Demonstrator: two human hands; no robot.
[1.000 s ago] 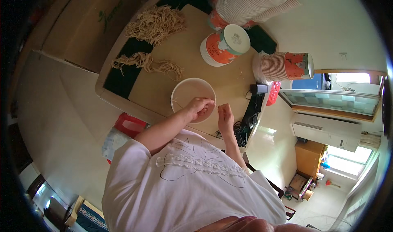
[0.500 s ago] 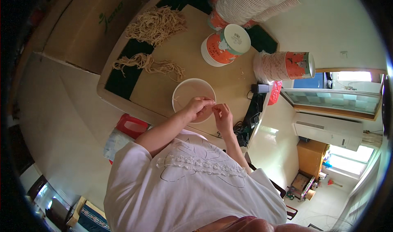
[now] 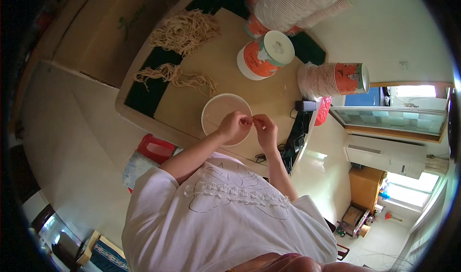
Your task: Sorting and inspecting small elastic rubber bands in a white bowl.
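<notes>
A white paper bucket [image 3: 210, 122] sits in front of me at the near edge of the table, its open mouth toward me. My left hand [image 3: 234, 124] is over the mouth, fingers closed in a pinch near the right rim. Just outside that rim, my right hand [image 3: 265, 128] also pinches, its fingertips meeting those of the left. Whatever lies between the fingertips is too small to make out. A thin pale strand shows faintly at the bucket's left inner side. Beyond the bucket lies a small bunch of beige cords [image 3: 177, 76], with a bigger heap of cords [image 3: 185, 33] farther back.
Upside-down printed paper buckets [image 3: 259, 58] stand beyond my hands. Tall nested stacks of buckets [image 3: 293, 5] fill the back, and another bucket stack [image 3: 331, 78] is at right. A black adapter [image 3: 305, 105] and cables lie along the right edge. A cardboard box [image 3: 105, 37] stands left.
My right hand has shifted slightly right and up, its fingers more curled. The left hand has turned a little, its fingers drawn in tighter. The bucket stays in nearly the same place.
</notes>
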